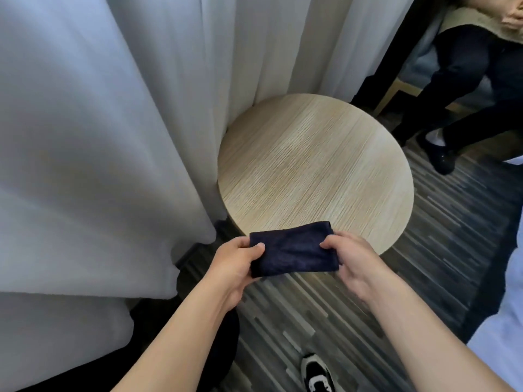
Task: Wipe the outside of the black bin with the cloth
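- The cloth (294, 248), dark navy and folded into a flat rectangle, is held up in the air between both hands, just in front of the near edge of the round wooden table (314, 165); its far edge overlaps the table's rim in this view.
- The left hand (235, 263) grips the cloth's left end, thumb on top and fingers curled underneath.
- The right hand (353, 261) pinches the cloth's right end the same way, thumb on top, fingers closed beneath.
- A dark round shape low at the left, beneath the left forearm, is mostly hidden; I cannot tell whether it is the black bin.
- White curtains (99, 137) hang along the table's left and far edges.
- A black-and-white shoe (317, 373) stands on the striped floor (441, 236) at the bottom.
- Another person's dark-trousered legs (464, 89) are at the top right, well apart from the table.
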